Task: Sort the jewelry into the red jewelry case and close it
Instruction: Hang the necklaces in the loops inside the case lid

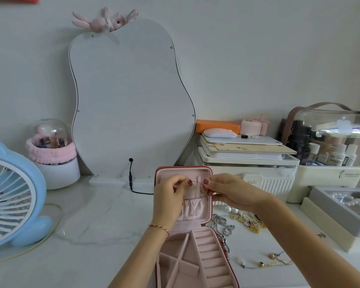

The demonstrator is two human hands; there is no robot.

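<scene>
My left hand (170, 191) and right hand (220, 189) pinch a thin silver chain (193, 182) at the open red jewelry case's (210, 171) lid hooks; its trays look empty, and the loose jewelry pile (239, 221) waits on the counter (92, 225), so sorting has barely begun.

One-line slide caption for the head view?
Both hands, left hand and right hand, pinch a thin chain at the open red case's lid.

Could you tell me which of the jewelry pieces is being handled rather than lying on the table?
The thin chain, stretched between the left hand and right hand before the case lid; the others lie right of the case.
</scene>
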